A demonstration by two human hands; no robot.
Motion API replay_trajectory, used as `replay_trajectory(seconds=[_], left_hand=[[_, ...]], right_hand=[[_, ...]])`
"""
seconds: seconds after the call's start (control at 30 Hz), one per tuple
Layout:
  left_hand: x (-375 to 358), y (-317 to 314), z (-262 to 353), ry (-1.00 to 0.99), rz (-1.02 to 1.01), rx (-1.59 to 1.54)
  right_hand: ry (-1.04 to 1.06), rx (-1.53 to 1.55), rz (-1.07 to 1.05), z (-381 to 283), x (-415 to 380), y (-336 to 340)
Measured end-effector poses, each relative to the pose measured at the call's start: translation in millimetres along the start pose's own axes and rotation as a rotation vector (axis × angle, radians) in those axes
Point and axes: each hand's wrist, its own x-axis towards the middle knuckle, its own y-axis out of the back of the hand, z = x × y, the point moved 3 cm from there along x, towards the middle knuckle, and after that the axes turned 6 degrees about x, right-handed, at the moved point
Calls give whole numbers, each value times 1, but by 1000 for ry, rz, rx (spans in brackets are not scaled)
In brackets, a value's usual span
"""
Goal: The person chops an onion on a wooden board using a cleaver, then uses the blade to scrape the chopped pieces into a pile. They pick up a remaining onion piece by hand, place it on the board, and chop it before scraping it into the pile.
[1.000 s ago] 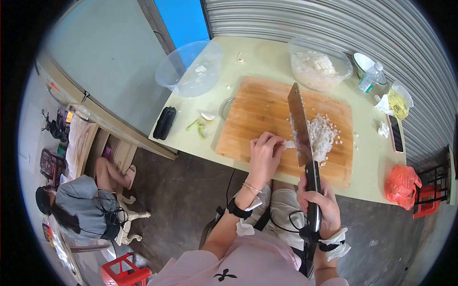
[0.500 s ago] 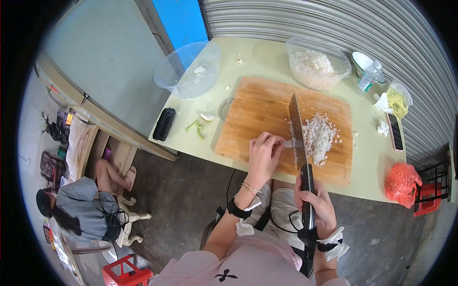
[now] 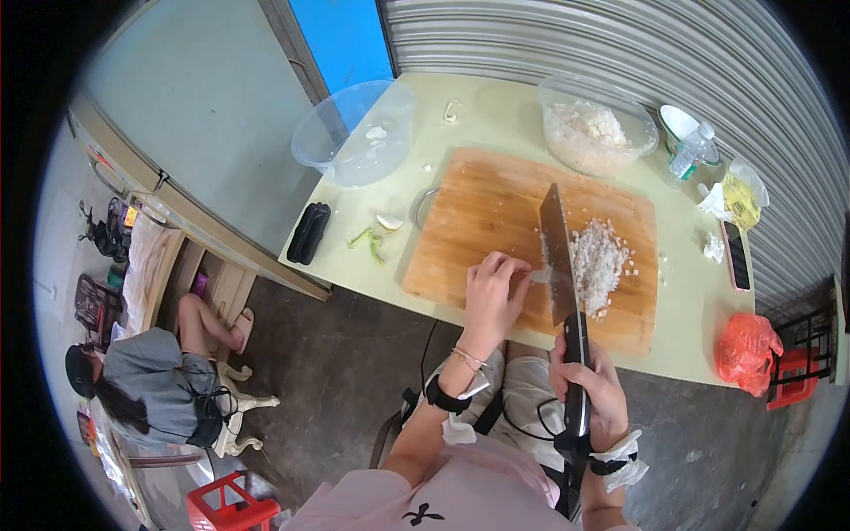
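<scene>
My right hand [image 3: 595, 382] is wrapped around the black handle of a cleaver [image 3: 555, 239], whose broad blade stands on edge over the wooden cutting board [image 3: 478, 208]. To the left of the blade, the fingertips of my left hand [image 3: 494, 290] pinch a small pale, translucent vegetable piece [image 3: 539, 276], its far end against the blade. Just right of the cleaver lies a heap of finely chopped white bits [image 3: 599, 261]. A few bits also lie along the blade's left side.
Behind the board stands a clear tub [image 3: 598, 159] of chopped white pieces; a clear basin [image 3: 354, 164] is at the back left. Along the right are a bottle [image 3: 686, 162], a phone [image 3: 736, 257] and a red bag [image 3: 746, 352]. A person [image 3: 164, 380] sits at left.
The whole view has shifted slightly, so the table sits a little lower and to the right. Both hands keep their grips, and the cleaver remains beside the pale piece.
</scene>
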Motion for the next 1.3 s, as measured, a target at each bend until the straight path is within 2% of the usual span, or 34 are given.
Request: replay_trajectory(seconds=[0.57, 1.07, 1.3], left_hand=[[1, 2, 6, -6, 10, 38], [1, -1, 4, -9, 30, 61], [1, -3, 2, -10, 23, 74]], right_hand=[[-25, -21, -1, 13, 0, 4], [34, 106, -57, 18, -2, 15], [-16, 91, -30, 14, -2, 12]])
